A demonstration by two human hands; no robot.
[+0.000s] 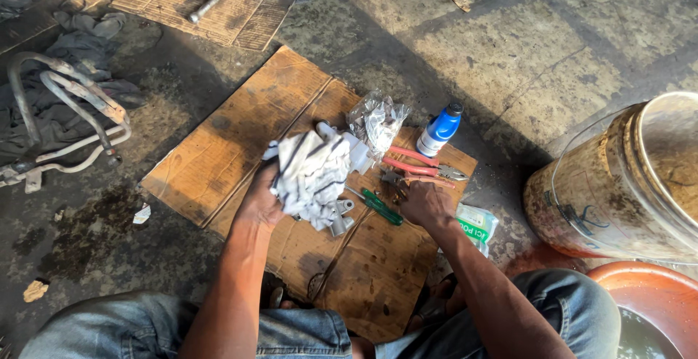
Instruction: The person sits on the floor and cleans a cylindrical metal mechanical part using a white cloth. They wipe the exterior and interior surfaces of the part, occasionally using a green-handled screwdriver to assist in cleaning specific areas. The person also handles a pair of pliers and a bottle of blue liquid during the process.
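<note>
The left hand point(260, 200) has its fingers clamped on a white striped rag point(311, 174) wrapped about a grey metal part point(342, 217), held just above the middle of the cardboard point(218, 148). The right hand point(427, 205) rests on the cardboard's right side with fingers curled together over the handle of one of the red pliers point(422, 170), a green screwdriver point(382, 206) lying between the two hands. By the look of it this is the wiping step with a tool being picked up; the next move would call for a firm hold on the part while the pliers come across to it.
</note>
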